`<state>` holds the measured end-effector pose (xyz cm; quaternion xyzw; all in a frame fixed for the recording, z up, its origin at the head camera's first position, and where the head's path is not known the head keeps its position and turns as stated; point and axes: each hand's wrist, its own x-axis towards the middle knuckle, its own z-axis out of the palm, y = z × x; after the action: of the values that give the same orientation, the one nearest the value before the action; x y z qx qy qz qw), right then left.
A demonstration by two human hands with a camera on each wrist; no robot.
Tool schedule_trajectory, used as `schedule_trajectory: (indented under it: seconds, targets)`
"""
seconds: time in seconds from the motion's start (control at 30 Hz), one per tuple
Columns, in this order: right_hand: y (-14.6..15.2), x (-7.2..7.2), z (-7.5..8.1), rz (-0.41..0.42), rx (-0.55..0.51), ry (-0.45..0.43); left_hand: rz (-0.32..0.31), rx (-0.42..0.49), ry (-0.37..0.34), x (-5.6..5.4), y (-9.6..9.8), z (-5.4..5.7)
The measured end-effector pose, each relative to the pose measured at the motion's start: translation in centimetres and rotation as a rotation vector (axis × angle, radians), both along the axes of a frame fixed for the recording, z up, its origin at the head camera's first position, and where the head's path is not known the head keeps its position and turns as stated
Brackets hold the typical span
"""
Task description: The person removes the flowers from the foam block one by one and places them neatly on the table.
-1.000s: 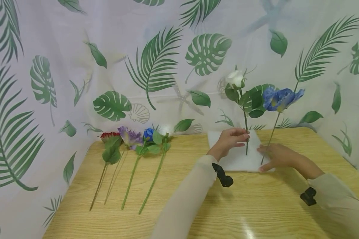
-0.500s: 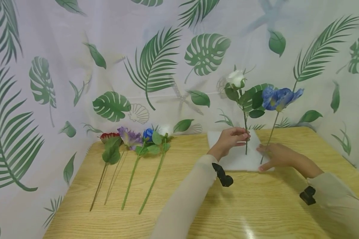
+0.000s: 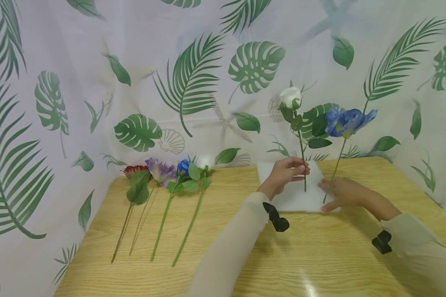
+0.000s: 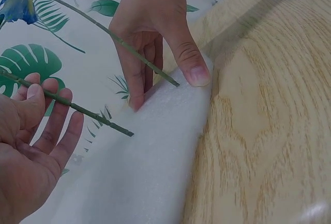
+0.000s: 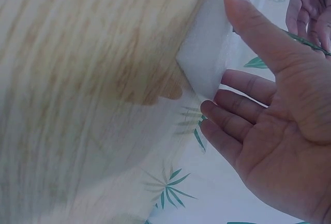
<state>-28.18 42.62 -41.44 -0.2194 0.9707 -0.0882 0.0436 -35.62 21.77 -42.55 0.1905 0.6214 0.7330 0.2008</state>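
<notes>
A white artificial rose (image 3: 291,97) stands upright over a white foam board (image 3: 288,202), its lower stem end at the board's surface. My left hand (image 3: 280,177) pinches that stem between thumb and fingers a little above the foam. Farther right, a blue artificial flower (image 3: 345,122) stands with its thin stem (image 4: 129,49) stuck in the board, leaning right. My right hand (image 5: 289,131) holds the board's right end, the thumb (image 4: 198,75) on the foam near the front edge and the fingers spread to the far side. The blue flower's stem crosses in front of this hand.
Left on the wooden table (image 3: 223,251) lie a red flower (image 3: 135,170), a purple flower (image 3: 161,171), a blue rose (image 3: 183,167) and another green-stemmed flower (image 3: 187,231), stems toward me. A leaf-patterned curtain (image 3: 193,82) hangs behind the table.
The white rose's head has turned and shifted slightly left, its leaves now standing differently. Both hands stay in nearly the same places.
</notes>
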Motion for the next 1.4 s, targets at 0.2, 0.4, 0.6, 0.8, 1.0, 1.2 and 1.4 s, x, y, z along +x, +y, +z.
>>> schedule_trajectory:
  seconds: [0.2, 0.4, 0.6, 0.8, 1.0, 1.2, 1.4]
  targets:
    - [0.1, -0.1, -0.1, 0.006, 0.008, 0.008, -0.004, -0.001, 0.004, -0.1, 0.0, 0.0]
    - [0.1, -0.2, -0.2, 0.009, 0.023, 0.009, -0.016, -0.005, 0.001, -0.1, -0.2, 0.1]
    - [0.1, -0.2, 0.0, 0.013, 0.026, -0.004, -0.006, -0.009, -0.01, -0.2, -0.3, 0.2]
    - [0.1, -0.3, 0.0, 0.019, 0.032, -0.021, 0.022, 0.007, -0.004, -0.2, -0.2, 0.1]
    - [-0.1, -0.4, -0.1, 0.022, 0.051, -0.027, 0.042, 0.036, -0.002, -0.1, -0.5, 0.0]
    - [-0.3, -0.2, 0.0, 0.009, 0.041, -0.025, 0.071, 0.161, -0.053, -0.3, -0.9, 1.1]
    - [-0.1, -0.1, 0.1, -0.011, 0.05, -0.032, 0.075, 0.188, -0.041, -0.8, -1.4, 2.1]
